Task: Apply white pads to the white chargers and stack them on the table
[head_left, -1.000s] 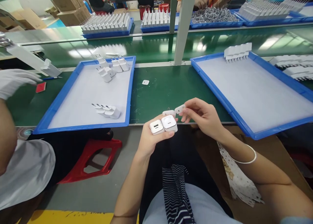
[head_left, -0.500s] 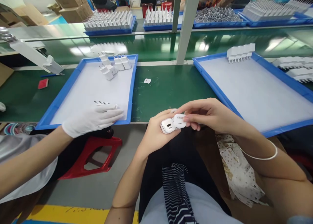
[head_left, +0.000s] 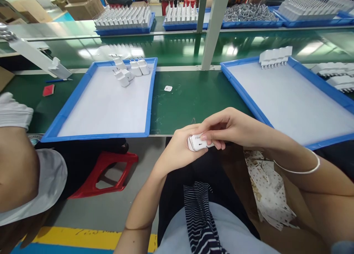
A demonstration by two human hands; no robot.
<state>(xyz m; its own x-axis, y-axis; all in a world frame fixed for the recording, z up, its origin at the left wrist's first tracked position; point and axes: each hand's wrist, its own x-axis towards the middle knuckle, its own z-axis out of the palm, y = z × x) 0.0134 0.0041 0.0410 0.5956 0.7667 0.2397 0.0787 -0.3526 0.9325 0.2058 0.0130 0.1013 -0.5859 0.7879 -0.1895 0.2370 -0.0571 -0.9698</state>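
My left hand (head_left: 179, 148) is wrapped round a white charger (head_left: 194, 143) near the front edge of the green table. Between the fingertips of my right hand (head_left: 221, 130) is a small white cover plate (head_left: 199, 140) with printed letters and a slot, lying over the charger's end face. My fingers hide part of both pieces. Another loose white plate (head_left: 168, 88) lies on the green table (head_left: 190, 99) beyond my hands. Several white plugs (head_left: 128, 71) stand at the back of the left blue-rimmed tray (head_left: 151, 99).
The right blue-rimmed tray (head_left: 240, 89) has a row of white plugs (head_left: 276, 57) at its back edge. A metal post (head_left: 214, 32) rises behind the table. A co-worker's gloved hand (head_left: 13, 112) is at the far left. Below is a red stool (head_left: 106, 172).
My right hand has brought the cover plate left, over the charger's face. The co-worker's gloved hand has left the left tray with the plugs it held and moved far left.
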